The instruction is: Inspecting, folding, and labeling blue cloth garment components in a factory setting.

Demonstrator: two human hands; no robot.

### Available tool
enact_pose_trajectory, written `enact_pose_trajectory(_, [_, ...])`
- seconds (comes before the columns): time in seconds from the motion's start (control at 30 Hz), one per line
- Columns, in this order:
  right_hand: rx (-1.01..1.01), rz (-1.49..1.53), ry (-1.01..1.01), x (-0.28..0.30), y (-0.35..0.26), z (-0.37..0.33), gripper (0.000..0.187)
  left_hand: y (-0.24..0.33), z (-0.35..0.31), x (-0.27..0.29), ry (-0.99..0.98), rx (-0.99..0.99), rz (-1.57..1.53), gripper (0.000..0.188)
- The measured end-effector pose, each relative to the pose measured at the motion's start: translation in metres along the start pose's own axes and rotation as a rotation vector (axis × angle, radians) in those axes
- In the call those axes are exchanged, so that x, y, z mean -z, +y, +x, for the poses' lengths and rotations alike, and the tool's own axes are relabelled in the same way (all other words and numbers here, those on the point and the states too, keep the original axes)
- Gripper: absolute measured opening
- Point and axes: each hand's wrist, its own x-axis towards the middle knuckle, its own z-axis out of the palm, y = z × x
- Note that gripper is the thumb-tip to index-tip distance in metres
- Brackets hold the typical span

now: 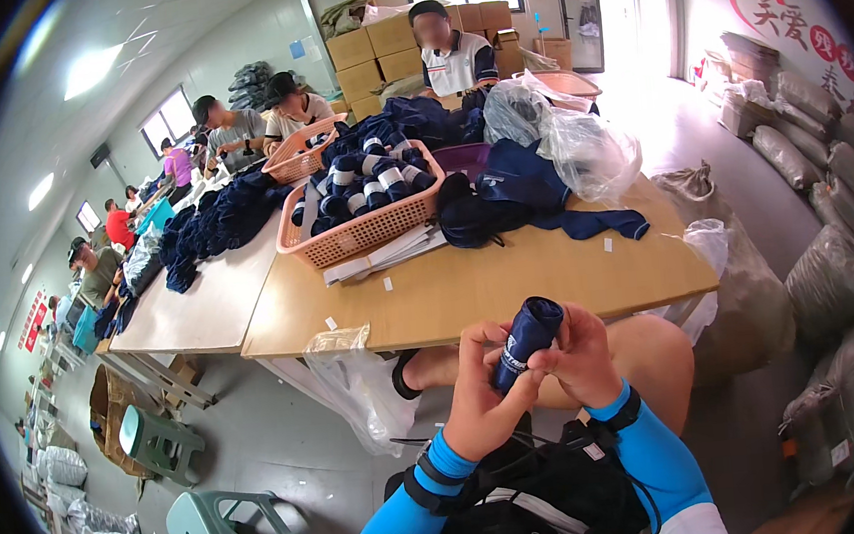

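A tight roll of navy cloth (530,337) with white printing on its side stands slightly tilted between my hands, above my lap. My left hand (485,388) wraps its fingers and thumb round the roll's left and lower side. From the other side my right hand (585,357) grips it, thumb pressed on the front. Ahead on the table, a pink slatted basket (370,239) holds several similar navy rolls (372,183) with white bands. White paper strips (386,254) lie against the basket's near side.
Navy cloth (525,177) and clear plastic bags (594,158) lie on the wooden table (469,289), beside the basket. A person (456,59) sits across it, others along the left. Green stools (232,533) stand at lower left; stuffed sacks (834,275) line the right wall.
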Motion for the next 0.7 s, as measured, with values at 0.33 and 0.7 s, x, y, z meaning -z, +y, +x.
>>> enact_pose_trajectory(0.33, [0.022, -0.218, -0.153, 0.010, -0.030, 0.009, 0.060, 0.006, 0.007, 0.020, 0.068, -0.107, 0.185, 0.044])
enact_pose_trajectory(0.7, [-0.157, -0.545, -0.293, -0.001, -0.060, 0.007, 0.058, 0.022, 0.014, 0.049, -0.134, 0.068, 0.279, 0.044])
